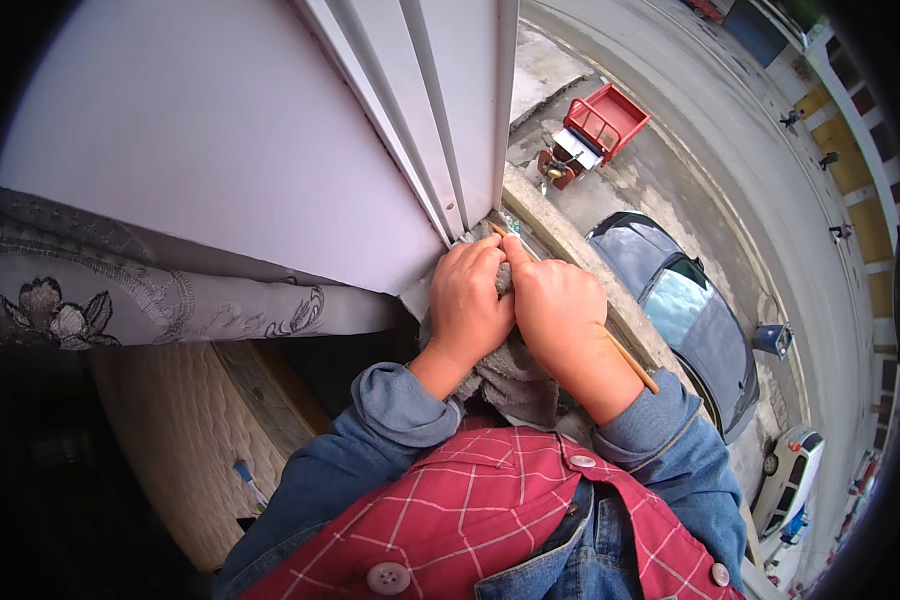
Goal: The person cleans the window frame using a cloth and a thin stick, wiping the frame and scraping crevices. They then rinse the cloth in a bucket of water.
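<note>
My right hand (560, 315) grips a thin wooden stick (630, 361), which resembles a chopstick. Its pointed tip reaches the bottom corner of a white window frame (469, 127), and its other end lies along my wrist. Close beside it, my left hand (471, 298) is closed on a damp-looking grey cloth (521, 375). Part of the cloth is bunched under both hands and hangs down towards my apron. Another grey bit of cloth shows at the frame's corner around the stick's tip. My fingers hide much of the sill beneath.
A concrete ledge (544, 217) runs outside on the right, with a drop to the street. Below are a red cargo tricycle (592, 127), a dark car (679, 300) and a white van (791, 480). An embroidered curtain (217, 307) hangs left, above a light brown surface (195, 420).
</note>
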Motion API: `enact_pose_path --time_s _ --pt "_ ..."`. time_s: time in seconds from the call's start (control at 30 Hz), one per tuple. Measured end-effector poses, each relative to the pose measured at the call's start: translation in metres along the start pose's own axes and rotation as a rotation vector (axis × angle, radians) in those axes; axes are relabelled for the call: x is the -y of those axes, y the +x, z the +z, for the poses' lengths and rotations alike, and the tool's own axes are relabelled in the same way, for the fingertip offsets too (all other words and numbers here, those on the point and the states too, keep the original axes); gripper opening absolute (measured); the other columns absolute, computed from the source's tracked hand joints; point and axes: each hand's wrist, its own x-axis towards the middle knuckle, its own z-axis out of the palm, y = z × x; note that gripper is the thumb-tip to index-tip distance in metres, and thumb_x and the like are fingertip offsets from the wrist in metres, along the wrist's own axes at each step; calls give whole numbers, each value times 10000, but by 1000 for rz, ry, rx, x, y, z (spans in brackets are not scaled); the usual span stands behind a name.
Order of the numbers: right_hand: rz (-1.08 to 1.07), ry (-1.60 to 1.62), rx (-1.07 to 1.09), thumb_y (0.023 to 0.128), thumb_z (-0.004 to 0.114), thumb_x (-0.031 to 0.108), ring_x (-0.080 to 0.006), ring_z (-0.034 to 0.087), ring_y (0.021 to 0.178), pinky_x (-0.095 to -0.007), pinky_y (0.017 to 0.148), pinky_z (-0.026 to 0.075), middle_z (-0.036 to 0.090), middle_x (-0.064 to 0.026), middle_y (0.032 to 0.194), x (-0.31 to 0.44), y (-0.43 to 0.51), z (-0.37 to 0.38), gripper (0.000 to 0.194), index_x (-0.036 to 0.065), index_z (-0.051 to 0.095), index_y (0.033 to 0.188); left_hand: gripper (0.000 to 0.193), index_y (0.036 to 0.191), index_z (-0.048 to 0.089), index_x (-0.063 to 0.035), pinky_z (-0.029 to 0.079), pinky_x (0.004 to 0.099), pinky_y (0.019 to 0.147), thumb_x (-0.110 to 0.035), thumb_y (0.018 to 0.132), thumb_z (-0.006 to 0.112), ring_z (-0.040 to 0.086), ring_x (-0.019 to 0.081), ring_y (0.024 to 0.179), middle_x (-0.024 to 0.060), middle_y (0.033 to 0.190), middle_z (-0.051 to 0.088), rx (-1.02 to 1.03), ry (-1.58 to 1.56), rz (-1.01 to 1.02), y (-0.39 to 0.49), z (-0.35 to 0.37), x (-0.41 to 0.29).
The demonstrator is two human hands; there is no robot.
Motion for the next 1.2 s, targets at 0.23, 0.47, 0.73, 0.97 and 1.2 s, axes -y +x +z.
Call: enact_pose_path --time_s 0.23,0.47,0.73,0.97,1.2 --pt "131 86 71 868 554 120 -344 707 784 -465 658 560 708 -158 841 9 -4 -7 510 199 523 1372 336 1039 557 -14 464 444 835 -130 746 672 595 356 909 158 963 660 124 -29 -58 4 -5 1" --pt "233 -9 75 938 471 163 -352 714 869 -472 752 568 726 -166 928 23 -2 8 437 169 522 1372 526 1329 485 65 471 439 877 -135 854 589 586 361 985 189 1086 649 212 19 35 5 -5 13" --pt "-3 74 163 843 560 82 -430 677 853 -521 765 540 691 -259 902 -1 -3 9 390 26 530 1228 247 1017 597 12 478 413 862 -114 805 587 595 324 970 158 995 648 280 214 92 8 3 7" --pt "117 599 488 856 524 56 -288 709 691 -408 588 591 691 -224 864 3 -8 -47 554 36 410 1398 318 1035 627 33 473 385 890 -198 816 618 594 296 1011 169 1029 655 302 205 61 8 -2 6" --pt "350 925 519 858 529 21 -174 612 468 -327 396 495 613 -104 685 10 -24 -52 643 55 381 1484 296 1012 605 46 502 404 851 -163 803 620 603 322 968 172 1016 638 278 215 86 6 1 7"
